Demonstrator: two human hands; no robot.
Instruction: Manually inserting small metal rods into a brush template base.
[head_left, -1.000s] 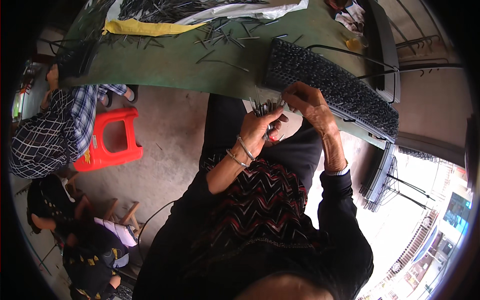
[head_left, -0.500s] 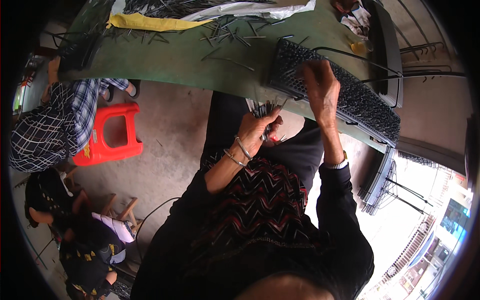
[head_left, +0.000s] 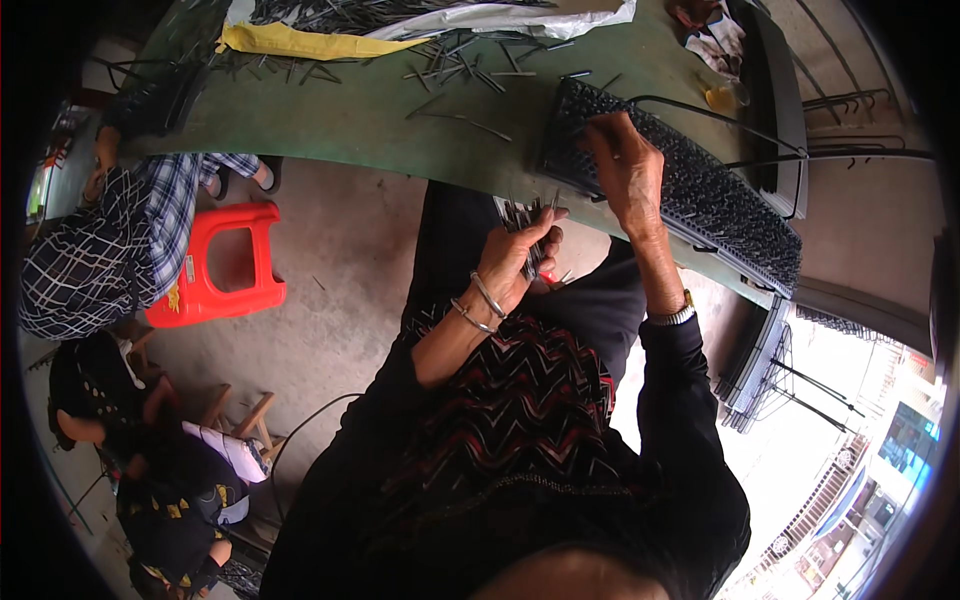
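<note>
"While I stand here, what's the left hand (head_left: 513,252) doing?"
"Clamped on a bundle of rods (head_left: 518,218), just short of the bench (head_left: 330,125)."
"And the right hand (head_left: 634,182)?"
"It's just gone from the bundle to the rack (head_left: 564,150) on the bench, grip together at its left end; whether it pinches a rod, I can't tell."
"So the work has moved from bundle to rack."

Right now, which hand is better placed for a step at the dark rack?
Probably the right hand: it is over the dark rack, while the left hand, apart from it, grips a bunch of thin rods.
</note>
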